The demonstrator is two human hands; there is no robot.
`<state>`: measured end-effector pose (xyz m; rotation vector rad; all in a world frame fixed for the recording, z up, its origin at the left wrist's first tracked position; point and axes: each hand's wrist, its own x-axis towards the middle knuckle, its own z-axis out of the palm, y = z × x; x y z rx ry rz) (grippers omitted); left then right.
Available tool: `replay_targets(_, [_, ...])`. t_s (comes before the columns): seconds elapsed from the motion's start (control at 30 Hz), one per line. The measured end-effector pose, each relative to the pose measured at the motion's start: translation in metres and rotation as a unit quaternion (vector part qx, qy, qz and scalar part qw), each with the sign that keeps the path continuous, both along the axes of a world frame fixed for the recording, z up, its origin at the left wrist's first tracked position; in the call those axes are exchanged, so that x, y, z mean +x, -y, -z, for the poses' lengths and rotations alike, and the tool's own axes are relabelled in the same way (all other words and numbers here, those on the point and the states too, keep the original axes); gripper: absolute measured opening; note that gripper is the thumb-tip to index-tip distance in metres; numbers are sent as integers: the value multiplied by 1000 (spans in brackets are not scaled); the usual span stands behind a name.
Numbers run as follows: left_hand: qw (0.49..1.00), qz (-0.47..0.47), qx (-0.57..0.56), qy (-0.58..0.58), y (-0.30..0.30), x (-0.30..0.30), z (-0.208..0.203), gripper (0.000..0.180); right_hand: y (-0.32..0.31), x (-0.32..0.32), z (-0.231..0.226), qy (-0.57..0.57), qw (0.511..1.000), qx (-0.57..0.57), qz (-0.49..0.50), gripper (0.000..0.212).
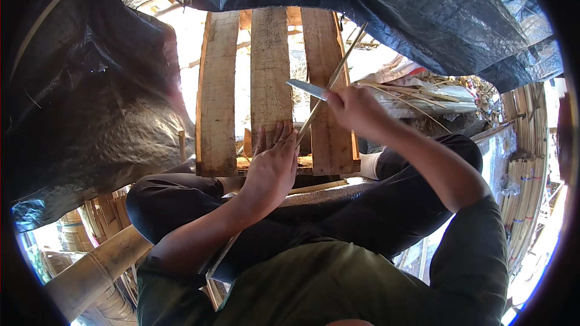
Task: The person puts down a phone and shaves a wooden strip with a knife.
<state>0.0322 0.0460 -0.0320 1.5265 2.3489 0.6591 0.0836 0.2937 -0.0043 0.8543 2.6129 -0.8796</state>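
Observation:
A long thin bamboo strip slants across a wooden slatted bench in front of me. My left hand rests at the near end of the middle slat, its fingers over the wood and the strip held at its thumb side. In my right hand is a knife, the handle hidden inside the closed fingers. The knife's blade points left and lies across the strip, farther out than my left hand. A thin strip shows below my left forearm; whether it is the same piece I cannot tell.
Dark plastic sheeting hangs at the left and across the top. Loose bamboo strips lie beyond the bench at the right. Bundled strips stand at the far right. A thick bamboo pole is at lower left. My bent legs flank the bench.

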Motion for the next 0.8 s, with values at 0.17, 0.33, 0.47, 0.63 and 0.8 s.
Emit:
replay_targets(0.17, [1000, -3, 4, 9, -3, 0, -5, 37, -7, -3, 10, -25, 999, 37, 26, 55])
replay_targets(0.33, [1000, -6, -15, -6, -1, -1, -6, 36, 4, -4, 4, -5, 1000, -20, -2, 50])
replay_targets(0.47, [1000, -2, -13, -7, -5, 0, -4, 37, 13, 9, 22, -100, 994, 3, -43, 50])
replay_targets(0.63, [1000, -1, -4, -29, -6, 1, -6, 36, 13, 11, 33, -115, 992, 36, -35, 52])
replay_targets(0.8, [1000, -9, -4, -17, -2, 1, -4, 36, -6, -6, 4, -55, 998, 8, 39, 54])
